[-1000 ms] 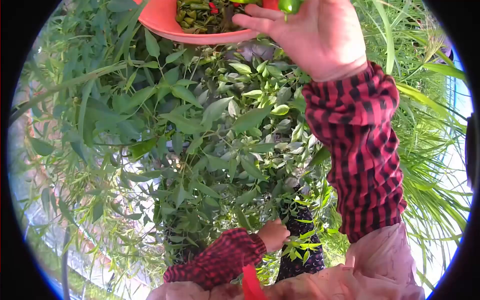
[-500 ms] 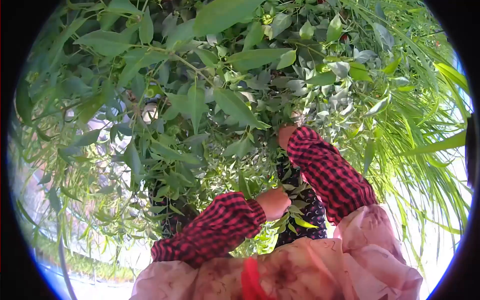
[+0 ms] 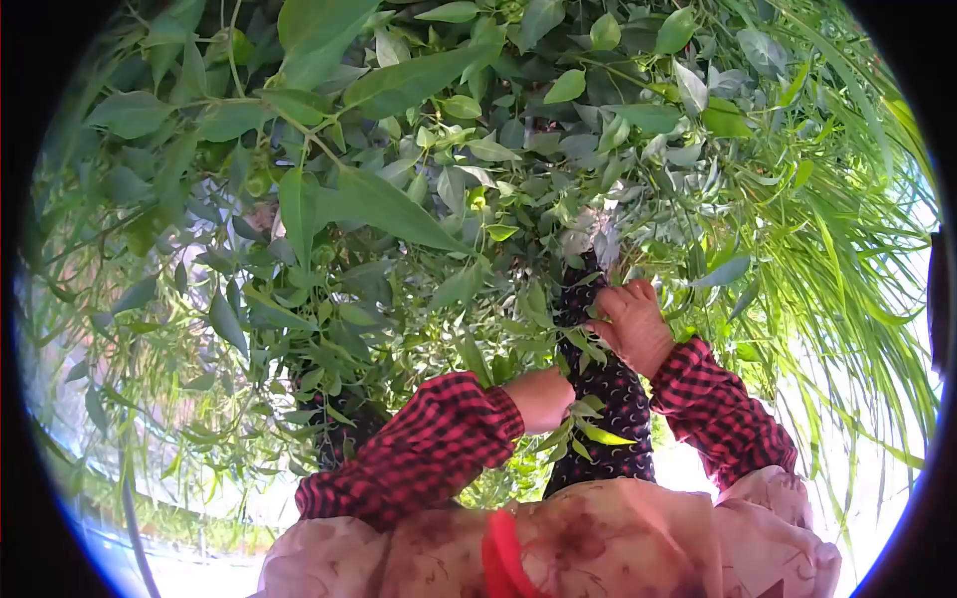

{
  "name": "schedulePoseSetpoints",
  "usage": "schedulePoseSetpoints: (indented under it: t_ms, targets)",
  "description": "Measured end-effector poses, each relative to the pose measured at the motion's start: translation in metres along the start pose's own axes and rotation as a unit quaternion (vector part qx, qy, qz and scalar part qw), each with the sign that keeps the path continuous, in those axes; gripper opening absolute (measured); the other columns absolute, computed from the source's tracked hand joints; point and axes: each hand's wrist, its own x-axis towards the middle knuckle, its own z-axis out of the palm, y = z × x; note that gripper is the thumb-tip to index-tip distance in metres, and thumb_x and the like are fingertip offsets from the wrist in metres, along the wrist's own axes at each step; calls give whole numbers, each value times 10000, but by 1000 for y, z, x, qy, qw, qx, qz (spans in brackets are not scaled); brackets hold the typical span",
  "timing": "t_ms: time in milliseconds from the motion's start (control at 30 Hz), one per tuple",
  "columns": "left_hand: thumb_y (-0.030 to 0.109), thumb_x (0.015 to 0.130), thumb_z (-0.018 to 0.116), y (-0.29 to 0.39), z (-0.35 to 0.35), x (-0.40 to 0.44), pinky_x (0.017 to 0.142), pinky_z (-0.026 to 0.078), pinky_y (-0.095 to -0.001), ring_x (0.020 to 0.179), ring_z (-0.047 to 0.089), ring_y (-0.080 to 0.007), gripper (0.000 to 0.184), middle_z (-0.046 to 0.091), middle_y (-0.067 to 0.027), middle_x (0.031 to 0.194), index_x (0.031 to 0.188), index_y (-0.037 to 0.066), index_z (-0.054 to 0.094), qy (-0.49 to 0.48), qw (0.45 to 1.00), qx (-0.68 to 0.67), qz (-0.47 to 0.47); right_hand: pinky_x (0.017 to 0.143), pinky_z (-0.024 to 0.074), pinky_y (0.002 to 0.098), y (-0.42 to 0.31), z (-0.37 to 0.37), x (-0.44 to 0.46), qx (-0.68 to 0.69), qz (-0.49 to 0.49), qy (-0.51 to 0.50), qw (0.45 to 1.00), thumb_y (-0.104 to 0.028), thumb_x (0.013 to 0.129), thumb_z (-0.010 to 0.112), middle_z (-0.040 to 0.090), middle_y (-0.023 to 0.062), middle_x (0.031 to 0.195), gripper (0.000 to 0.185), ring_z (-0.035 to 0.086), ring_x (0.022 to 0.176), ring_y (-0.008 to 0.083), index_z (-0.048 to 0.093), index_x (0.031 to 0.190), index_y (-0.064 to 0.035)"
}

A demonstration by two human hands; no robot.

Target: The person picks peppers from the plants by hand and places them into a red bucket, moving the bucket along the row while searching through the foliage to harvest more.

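Observation:
My right hand [image 3: 635, 324] is in front of the patterned trouser leg [image 3: 613, 414], at the lower edge of the leafy green plant [image 3: 399, 214]. Its fingers are curled in with the thumb close to them; whatever they may hold is too small to make out. Lower and to the left, my left hand [image 3: 545, 397] reaches in over the same leg, only its back and wrist showing. Leaves cover its fingers. A small leafy sprig [image 3: 586, 431] with one bright yellow-green leaf hangs just beside it.
Long grassy blades [image 3: 827, 259] crowd the right side. A large leafy branch [image 3: 389, 204] stretches across the upper left, close to the camera. A thin hose-like line [image 3: 133, 528] runs down at the lower left. Round green fruits [image 3: 259, 182] show among leaves.
My right hand has come down and to the right, out of the foliage, and its fingers now show. My left hand has pushed slightly further in, behind leaves. The view has shifted a little.

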Motion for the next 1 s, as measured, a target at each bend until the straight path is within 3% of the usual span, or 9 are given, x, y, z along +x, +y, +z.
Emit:
schedulePoseSetpoints:
  t_ms: [100,167,300,367,767,833,900,967,1000]
  targets:
    - [126,687,577,-1,-14,-4,758,431,-431,834,530,-332,145,576,-165,766,755,-1,592,31,998,-45,13,740,393,387,-19,-9,-11,91,43,45,994,-94,732,666,535,103,692,178,518,732,307,516,808,-35]
    - [133,686,581,1,-26,-8,756,432,-432,850,534,-333,168,573,-169,773,784,-4,583,78,992,-90,40,656,404,381,-25,-8,-16,305,166,70,935,-65,721,668,527,103,695,169,509,711,306,524,805,-40]
    - [131,709,575,-2,-22,-11,743,434,-436,839,539,-343,167,555,-182,800,788,-15,563,-31,997,-46,-60,644,419,375,-36,1,-21,218,46,26,974,-6,652,658,538,110,749,178,517,727,316,534,776,-41]
    - [139,726,567,-8,-6,-10,744,433,-444,834,536,-355,161,552,-190,782,774,-16,565,-38,999,-9,-7,665,422,386,-50,6,-29,226,89,8,970,9,642,635,538,113,759,170,517,738,323,539,770,-48]
    - [120,755,530,2,-15,-7,780,434,-451,837,552,-358,161,555,-217,808,797,-26,583,-37,997,-33,-53,622,452,363,-77,-16,-80,178,121,49,975,10,635,637,573,97,733,185,559,699,298,554,790,-44]
    - [114,736,541,17,-31,-8,781,439,-446,853,556,-356,161,558,-224,837,814,-19,588,-46,989,-74,-121,676,460,323,-95,-18,-95,349,156,-56,923,31,658,621,579,86,752,165,585,727,243,564,796,-38]
    - [117,709,562,9,-31,-12,770,449,-444,864,569,-346,193,575,-214,856,858,-2,595,-58,987,-44,-144,710,452,298,-106,-20,-104,418,209,-61,882,46,688,596,584,74,796,161,582,765,202,567,824,-34]
    - [111,692,567,1,-31,-16,738,462,-433,852,584,-333,231,593,-195,856,901,19,601,-24,998,-33,-50,744,443,273,-108,-24,-104,486,269,-65,829,62,717,571,589,63,840,163,578,804,161,571,853,-30]
    - [109,684,569,-8,-29,-19,710,461,-415,807,583,-343,248,605,-172,834,916,27,597,87,991,-105,13,763,432,255,-105,-35,-86,577,247,-49,777,76,744,542,583,55,887,185,558,844,132,568,896,-26]
